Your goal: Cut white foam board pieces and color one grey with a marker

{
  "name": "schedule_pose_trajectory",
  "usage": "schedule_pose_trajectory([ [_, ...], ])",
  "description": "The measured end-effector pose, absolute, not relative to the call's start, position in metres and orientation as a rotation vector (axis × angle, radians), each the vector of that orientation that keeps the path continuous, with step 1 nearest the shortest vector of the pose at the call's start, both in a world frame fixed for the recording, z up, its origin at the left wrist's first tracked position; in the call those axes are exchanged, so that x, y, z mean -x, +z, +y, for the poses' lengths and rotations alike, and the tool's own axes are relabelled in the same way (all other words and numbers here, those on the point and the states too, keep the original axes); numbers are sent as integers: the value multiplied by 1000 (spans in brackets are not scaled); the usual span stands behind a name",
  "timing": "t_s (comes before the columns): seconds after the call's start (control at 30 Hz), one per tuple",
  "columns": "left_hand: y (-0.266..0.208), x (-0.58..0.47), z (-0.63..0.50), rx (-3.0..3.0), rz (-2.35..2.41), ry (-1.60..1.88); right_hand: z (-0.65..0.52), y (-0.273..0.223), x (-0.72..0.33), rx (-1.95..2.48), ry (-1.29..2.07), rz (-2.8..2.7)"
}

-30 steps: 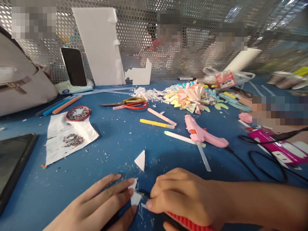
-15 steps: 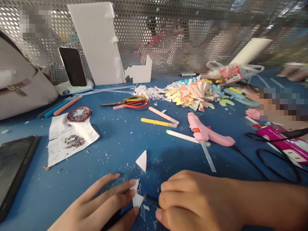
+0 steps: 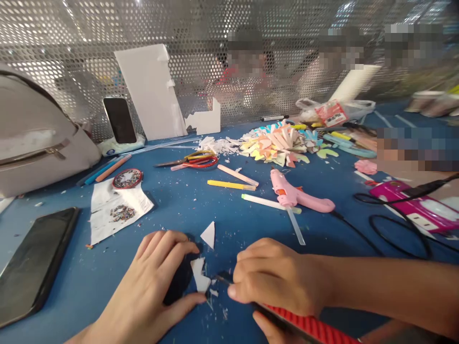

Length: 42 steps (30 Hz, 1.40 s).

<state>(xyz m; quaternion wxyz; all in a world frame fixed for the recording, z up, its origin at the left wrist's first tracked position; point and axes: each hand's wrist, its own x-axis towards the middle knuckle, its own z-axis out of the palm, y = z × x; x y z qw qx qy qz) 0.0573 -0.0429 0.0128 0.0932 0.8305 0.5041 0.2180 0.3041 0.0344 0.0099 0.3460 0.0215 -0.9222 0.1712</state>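
My left hand [image 3: 158, 282] rests on the blue table with thumb and fingers spread apart, holding nothing. Between its fingertips and thumb lies a small notched piece of white board [image 3: 200, 276], with tiny scraps beside it. My right hand [image 3: 276, 277] is closed around a utility knife [image 3: 311, 327] with a red ribbed handle. Its dark blade points left toward the white piece, the tip just short of it. A white triangular piece [image 3: 208, 235] lies a little farther away, touched by neither hand.
A pink glue gun [image 3: 299, 193], several markers [image 3: 231, 185] and scissors [image 3: 193, 160] lie ahead, before a heap of coloured cut pieces [image 3: 279, 141]. A phone [image 3: 36, 263] lies left, a magenta power strip [image 3: 412, 205] right. A perforated metal screen [image 3: 201, 67] stands behind.
My left fingers have lifted off the white piece and spread around it. My right hand has turned, bringing the knife's red handle into sight. The camera view has shifted slightly.
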Motion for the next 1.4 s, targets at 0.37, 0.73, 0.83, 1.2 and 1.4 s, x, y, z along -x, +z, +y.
schedule_pose_trajectory([
  [0.37,16,-60,-44,-2133,1218,952,35,2,-298,-15,560,-2214],
  [0.73,18,-37,-52,-2844,1029,740,37,1,-300,-3,733,-2223],
  [0.83,18,-28,-54,-2869,1007,761,34,-4,-298,57,856,-2261],
  [1.2,13,-15,-47,-2820,927,695,29,-5,-283,119,981,-2273],
  [1.4,4,-20,-52,-2619,1005,800,31,-5,-281,77,961,-2284],
])
